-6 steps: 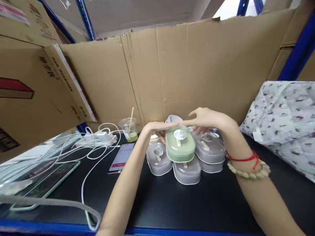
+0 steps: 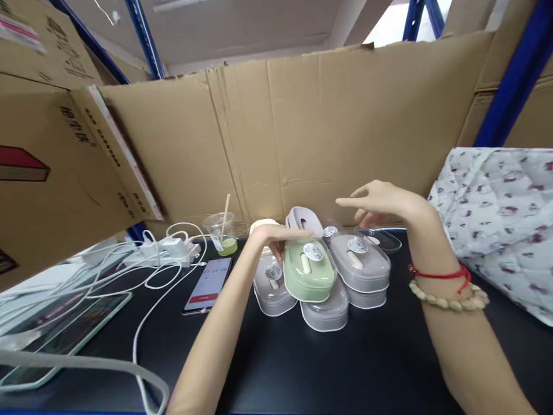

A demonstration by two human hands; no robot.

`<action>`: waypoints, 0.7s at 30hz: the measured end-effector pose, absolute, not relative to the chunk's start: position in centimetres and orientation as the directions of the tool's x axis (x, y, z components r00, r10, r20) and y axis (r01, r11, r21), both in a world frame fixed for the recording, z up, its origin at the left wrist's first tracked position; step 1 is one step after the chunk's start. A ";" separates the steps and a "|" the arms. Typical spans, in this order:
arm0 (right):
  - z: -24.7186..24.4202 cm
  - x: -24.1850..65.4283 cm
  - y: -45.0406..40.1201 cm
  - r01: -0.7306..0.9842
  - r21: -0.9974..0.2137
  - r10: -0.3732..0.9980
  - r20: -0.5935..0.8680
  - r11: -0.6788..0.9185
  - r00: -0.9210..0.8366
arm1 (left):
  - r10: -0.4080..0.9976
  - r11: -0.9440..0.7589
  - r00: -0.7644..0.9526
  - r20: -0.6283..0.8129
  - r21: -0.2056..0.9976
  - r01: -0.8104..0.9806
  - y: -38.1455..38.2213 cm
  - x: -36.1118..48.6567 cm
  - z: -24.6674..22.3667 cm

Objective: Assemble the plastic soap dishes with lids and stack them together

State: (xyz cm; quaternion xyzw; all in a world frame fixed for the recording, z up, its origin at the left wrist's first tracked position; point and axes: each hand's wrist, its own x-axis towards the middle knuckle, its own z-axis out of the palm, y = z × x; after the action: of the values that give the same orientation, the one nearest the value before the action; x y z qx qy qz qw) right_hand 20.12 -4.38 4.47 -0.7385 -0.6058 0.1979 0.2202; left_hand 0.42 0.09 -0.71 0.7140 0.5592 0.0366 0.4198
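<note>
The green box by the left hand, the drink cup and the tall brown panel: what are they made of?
The green box looks like smooth moulded plastic, perhaps under a clear glossy cover, given its highlights and pale rim. The drink cup is probably thin clear plastic: it's see-through and shiny. The tall brown panel looks like matt cardboard, with creases and a ragged top edge.

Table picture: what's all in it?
Green box: one, green, middle
Boxes: at least five, grey, around it
Rounded thing: one, cream, back middle
Plastic piece: one, clear, back right
Cup with straw: one, clear, back left
Phone: one, dark, near cup
Device: at least one, pale, left
Cables: several, white, left
Cardboard: several, brown, back, left
Quilted cloth: one, white, right
Posts: several, blue, sides
Ceiling: one, grey, top
Table: one, black, bottom
Bracelets: two, red, beige, right wrist
Left hand: one, at green box
Right hand: one, raised
</note>
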 end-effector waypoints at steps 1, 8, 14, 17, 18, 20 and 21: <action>4.5 20.7 -4.3 0.794 -0.574 0.974 -0.030 -0.202 0.226 | 0.837 0.013 0.330 -0.436 0.619 0.785 -0.1 0.7 -0.7; 3.8 23.1 -2.6 0.775 -0.552 0.943 -0.067 -0.307 0.326 | 0.822 0.180 0.174 -0.542 0.538 0.823 -1.2 2.3 -0.7; 2.7 20.5 -2.2 0.903 -0.392 0.978 0.041 -0.174 0.206 | 0.909 0.155 0.116 -0.400 0.585 0.796 -1.1 1.9 -0.4; 1.8 18.3 -1.9 0.955 -0.296 0.997 0.080 0.030 -0.007 | 0.986 0.107 -0.011 -0.164 0.589 0.801 -0.5 0.6 0.2; 1.5 17.6 -1.8 0.953 -0.286 0.995 0.051 0.095 -0.084 | 0.994 0.102 -0.057 -0.096 0.574 0.812 -0.3 0.0 0.3; 0.8 16.4 -1.5 0.949 -0.274 0.984 -0.038 0.158 -0.175 | 0.990 0.123 -0.141 -0.001 0.500 0.858 0.3 -1.0 0.3; 0.5 15.9 -1.4 0.952 -0.262 0.980 -0.073 0.159 -0.184 | 0.984 0.149 -0.177 0.021 0.441 0.885 0.6 -1.5 0.2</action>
State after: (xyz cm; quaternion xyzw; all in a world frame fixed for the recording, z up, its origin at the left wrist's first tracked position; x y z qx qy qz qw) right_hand 15.90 -1.43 0.53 -0.6361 -0.7593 0.1251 0.0565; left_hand -1.50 0.61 0.16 0.6267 0.7456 0.1802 0.1372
